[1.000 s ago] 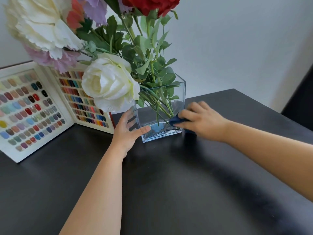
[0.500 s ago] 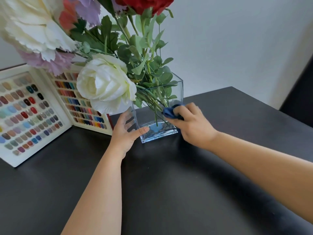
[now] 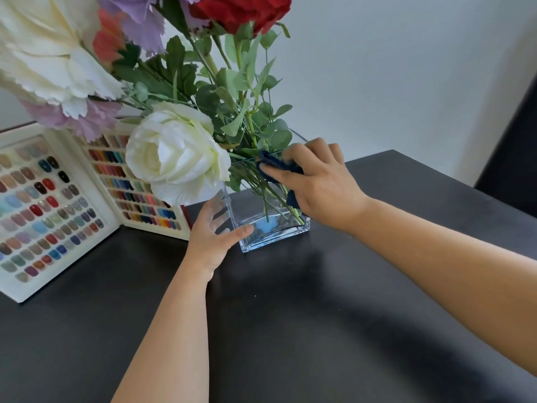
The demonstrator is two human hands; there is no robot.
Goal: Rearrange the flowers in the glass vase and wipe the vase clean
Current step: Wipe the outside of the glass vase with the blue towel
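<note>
A square glass vase [image 3: 273, 232] stands on the black table [image 3: 290, 330] and holds flowers: a white rose [image 3: 171, 155], a red bloom [image 3: 241, 10], purple ones and green stems [image 3: 250, 117]. My left hand [image 3: 216, 237] grips the vase's lower left corner, thumb on the front face and fingers behind the glass. My right hand [image 3: 316, 181] presses a dark blue cloth [image 3: 274, 167] against the front face close to the rim. Part of the cloth hangs under my palm.
An open white display book of coloured nail samples [image 3: 58, 205] stands on the table left of the vase. A white wall is behind. A dark chair or panel [image 3: 514, 158] is at the right edge.
My right hand has slid the blue cloth up the vase's front face, from near the base to just below the rim. My left hand stays on the lower left corner.
</note>
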